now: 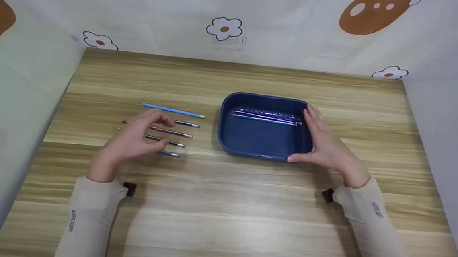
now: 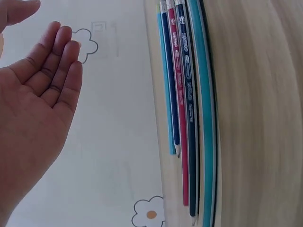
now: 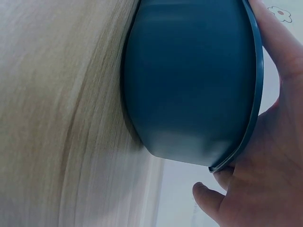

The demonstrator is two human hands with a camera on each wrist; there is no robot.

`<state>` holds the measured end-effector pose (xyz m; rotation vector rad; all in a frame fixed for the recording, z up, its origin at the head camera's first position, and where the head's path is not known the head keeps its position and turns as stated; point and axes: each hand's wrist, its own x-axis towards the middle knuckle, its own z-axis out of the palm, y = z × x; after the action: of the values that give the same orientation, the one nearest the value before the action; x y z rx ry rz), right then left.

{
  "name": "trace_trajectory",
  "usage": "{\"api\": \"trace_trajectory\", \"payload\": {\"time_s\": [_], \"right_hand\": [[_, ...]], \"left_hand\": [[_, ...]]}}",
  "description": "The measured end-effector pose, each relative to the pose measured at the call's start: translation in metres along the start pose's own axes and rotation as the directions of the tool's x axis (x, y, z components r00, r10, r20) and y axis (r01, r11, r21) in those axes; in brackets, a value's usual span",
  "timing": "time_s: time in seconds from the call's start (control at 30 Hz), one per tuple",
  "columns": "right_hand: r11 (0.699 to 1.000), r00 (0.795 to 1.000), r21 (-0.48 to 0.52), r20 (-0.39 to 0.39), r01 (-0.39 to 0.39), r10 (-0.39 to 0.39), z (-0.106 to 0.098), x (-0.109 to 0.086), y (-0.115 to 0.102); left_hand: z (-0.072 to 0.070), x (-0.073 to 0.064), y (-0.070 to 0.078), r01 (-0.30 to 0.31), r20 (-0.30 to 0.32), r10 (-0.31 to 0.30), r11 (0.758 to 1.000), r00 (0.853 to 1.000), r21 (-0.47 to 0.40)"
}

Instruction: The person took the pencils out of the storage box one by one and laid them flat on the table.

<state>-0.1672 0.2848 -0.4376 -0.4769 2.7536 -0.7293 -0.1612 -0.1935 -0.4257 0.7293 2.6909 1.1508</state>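
Note:
My left hand [image 1: 133, 136] hovers over a row of several pencils, thumb and fingers apart and loosely bent, holding nothing. The pencils lie side by side: a light blue pencil [image 1: 166, 108] farthest back, then a dark blue pencil [image 2: 168, 61], a red pencil [image 2: 180, 109], a navy pencil [image 2: 189, 94] and a teal pencil [image 2: 206, 94]. Right of them stands a dark blue plastic bin [image 1: 251, 153] with a few shiny pencils [image 1: 268, 117] inside along its back. My right hand [image 1: 328, 149] grips the bin's right end, thumb at the front rim and fingers at the back right corner.
The wood-grain table [image 1: 227, 209] runs under everything. A pale flower-print sheet [image 1: 172, 15] hangs behind and along both sides. A small black wrist camera [image 1: 130, 189] sticks out from the left sleeve, another black camera [image 1: 328, 195] from the right.

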Motion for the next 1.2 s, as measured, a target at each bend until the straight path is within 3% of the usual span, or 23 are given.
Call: {"api": "trace_trajectory", "payload": {"time_s": [0.4,0.7,1.2], "right_hand": [[0.999,0.999,-0.026,-0.005,0.038,-0.038,0.000,0.000,0.001],[0.999,1.000,-0.024,0.006,0.025,-0.025,0.000,0.000,0.000],[0.999,0.999,-0.013,-0.005,0.045,-0.045,0.000,-0.001,0.000]], "left_hand": [[0.015,0.024,0.016,-0.047,0.053,0.053,0.993,0.997,-0.106],[0.029,0.050,0.027,-0.157,0.088,0.166,0.983,0.982,-0.097],[0.053,0.089,0.050,-0.160,0.185,0.186,0.976,0.965,-0.147]]}}
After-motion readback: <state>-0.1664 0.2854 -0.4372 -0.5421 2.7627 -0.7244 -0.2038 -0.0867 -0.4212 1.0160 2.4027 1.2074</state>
